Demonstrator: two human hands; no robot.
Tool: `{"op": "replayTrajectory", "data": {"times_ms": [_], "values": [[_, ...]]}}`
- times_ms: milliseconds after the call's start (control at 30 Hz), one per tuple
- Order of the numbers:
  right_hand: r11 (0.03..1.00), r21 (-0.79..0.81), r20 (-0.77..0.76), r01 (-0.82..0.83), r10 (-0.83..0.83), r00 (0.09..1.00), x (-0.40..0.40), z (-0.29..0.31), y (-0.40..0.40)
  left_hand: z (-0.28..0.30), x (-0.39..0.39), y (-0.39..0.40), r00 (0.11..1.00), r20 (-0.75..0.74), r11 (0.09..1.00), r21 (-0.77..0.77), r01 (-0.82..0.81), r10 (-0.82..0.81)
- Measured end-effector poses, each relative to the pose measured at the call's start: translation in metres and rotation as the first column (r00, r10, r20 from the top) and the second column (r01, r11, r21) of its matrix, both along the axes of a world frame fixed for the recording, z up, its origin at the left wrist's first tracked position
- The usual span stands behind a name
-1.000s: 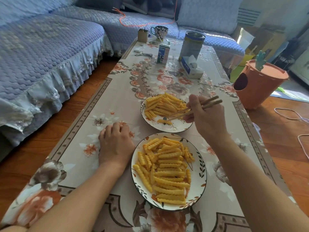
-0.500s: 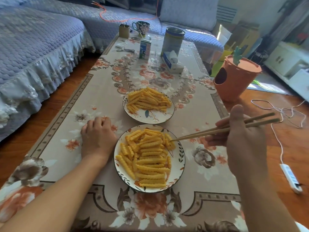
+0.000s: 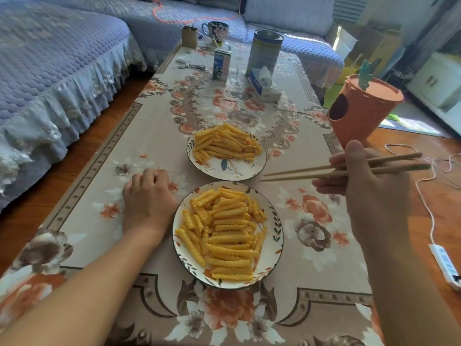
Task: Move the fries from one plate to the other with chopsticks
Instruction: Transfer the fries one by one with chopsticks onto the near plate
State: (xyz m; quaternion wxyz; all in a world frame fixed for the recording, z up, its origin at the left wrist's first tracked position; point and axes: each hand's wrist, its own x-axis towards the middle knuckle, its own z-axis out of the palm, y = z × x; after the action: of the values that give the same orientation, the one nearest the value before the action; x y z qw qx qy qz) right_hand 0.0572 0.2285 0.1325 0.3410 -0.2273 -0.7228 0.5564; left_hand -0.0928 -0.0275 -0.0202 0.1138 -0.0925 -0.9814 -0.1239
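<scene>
A long low table (image 3: pixel 154 136) under a floral cloth fills most of the view, its near end cut off by the bottom edge. A quilted blue sofa (image 3: pixel 50 58) runs along its left side and round the far end, cropped by the frame.

The near plate (image 3: pixel 275 255) sits below and to the left of the chopstick tips, heaped with crinkle-cut fries (image 3: pixel 224 231). The far plate (image 3: pixel 239 171) lies just left of those tips, touching or nearly touching the near plate's rim (the gap is too fine to judge); its own pile of fries (image 3: pixel 225 143) covers the upper half, leaving the painted lower half bare.

The right hand (image 3: pixel 369 186) is raised above the table's right side, seen from the back, so its palm and most finger contact are hidden. Its fingers and thumb are curled round the chopsticks (image 3: pixel 324 171), which point left with the tips a little apart and nothing between them. The tips hang by the right rim of the far plate; whether they touch anything cannot be told.

The left hand (image 3: pixel 147 201) lies knuckles-up on the cloth, well left of the chopstick tips and just beside the near plate, fingers loosely bent and holding nothing.

Beyond the hold, at the far end, stand a tall tin (image 3: pixel 264 53), a tissue box (image 3: pixel 264 86), a small carton (image 3: pixel 221 64) and a mug (image 3: pixel 216 31). An orange bin (image 3: pixel 361 113) stands behind the right hand, its base hidden by it.
</scene>
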Motion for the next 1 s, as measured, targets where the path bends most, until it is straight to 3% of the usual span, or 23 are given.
{"op": "replayTrajectory", "data": {"times_ms": [267, 500, 667, 1000], "values": [[0.963, -0.022, -0.036, -0.267, 0.267, 0.963, -0.107, -0.041, -0.028, -0.007, -0.004, -0.001, 0.999, -0.054, 1.000, -0.011, 0.006, -0.007], [0.970, -0.082, -0.048, -0.230, 0.227, 0.973, -0.141, -0.063, -0.036, -0.013, -0.010, -0.002, 0.995, -0.095, 1.000, -0.003, -0.006, 0.006], [0.970, -0.108, -0.026, -0.216, 0.215, 0.976, -0.143, -0.043, -0.017, -0.015, -0.011, -0.004, 0.995, -0.099, 1.000, -0.006, -0.007, 0.007], [0.920, -0.222, 0.110, -0.323, 0.352, 0.929, -0.129, -0.005, 0.013, -0.012, -0.008, -0.002, 0.997, -0.075, 1.000, -0.007, -0.020, 0.020]]}}
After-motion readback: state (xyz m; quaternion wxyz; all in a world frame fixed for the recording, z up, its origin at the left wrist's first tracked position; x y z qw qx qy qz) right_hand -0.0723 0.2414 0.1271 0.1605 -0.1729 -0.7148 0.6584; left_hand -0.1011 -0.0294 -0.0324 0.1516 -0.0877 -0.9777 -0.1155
